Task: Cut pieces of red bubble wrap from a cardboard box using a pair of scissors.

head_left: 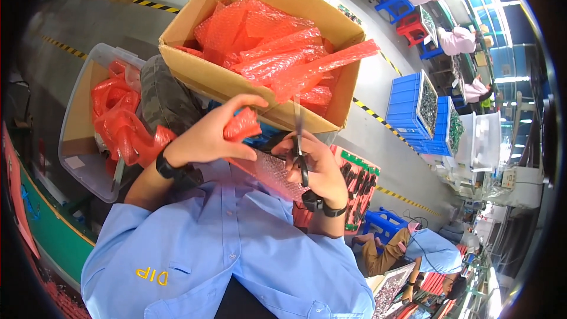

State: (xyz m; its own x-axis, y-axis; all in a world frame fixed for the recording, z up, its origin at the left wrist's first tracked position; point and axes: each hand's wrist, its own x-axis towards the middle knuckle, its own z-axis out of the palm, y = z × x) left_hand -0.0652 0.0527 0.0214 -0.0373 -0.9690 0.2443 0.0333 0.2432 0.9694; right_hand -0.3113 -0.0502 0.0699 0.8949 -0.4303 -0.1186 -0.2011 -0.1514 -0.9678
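My right hand [319, 168] grips a pair of scissors [299, 152] with dark handles, its blurred blades pointing up at the box's near edge. In the crook of my left hand [207, 132] sits a small rolled piece of red bubble wrap [241, 126]; thumb and forefinger spread apart around it, the other fingers partly hidden. Between the hands, a strip of paler red bubble wrap [273, 172] hangs at my lap, partly behind the right hand. A large open cardboard box [204, 80] in front holds heaped red bubble wrap sheets [266, 38], one poking over its right side.
To the left stands a clear plastic bin [75, 147] with red wrap spilling out. Red foam with black parts [357, 186] lies right of my hand. Blue crates [407, 103] stand farther right. Co-workers sit beyond, one in a blue shirt [434, 251] at lower right.
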